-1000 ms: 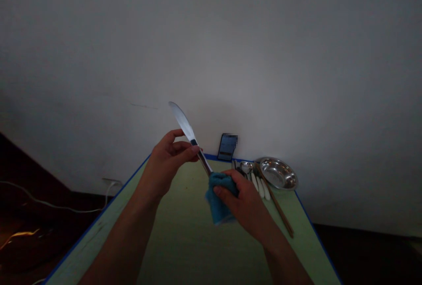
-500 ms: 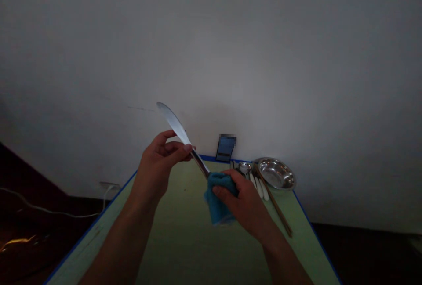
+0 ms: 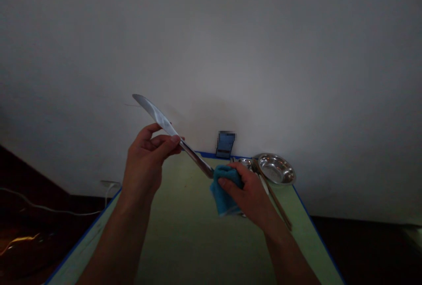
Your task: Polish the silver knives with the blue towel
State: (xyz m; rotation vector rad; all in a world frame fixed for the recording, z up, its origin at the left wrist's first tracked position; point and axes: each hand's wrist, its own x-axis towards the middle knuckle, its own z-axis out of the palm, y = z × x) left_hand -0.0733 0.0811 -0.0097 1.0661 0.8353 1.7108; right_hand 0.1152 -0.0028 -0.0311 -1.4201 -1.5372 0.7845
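My left hand pinches a metal table knife near the middle, with the blade pointing up and to the left. My right hand is closed on a folded blue cloth, which wraps the knife's handle end. Both hands are raised above a green table with a blue edge.
A steel bowl stands at the table's far right corner. Beside it lie spoons with white handles and wooden chopsticks. A small dark blue object leans on the white wall. Cables run over the dark floor at the left.
The knife has slid out to the left through the cloth, and my left hand has moved left and up with it. More of the handle shows now.
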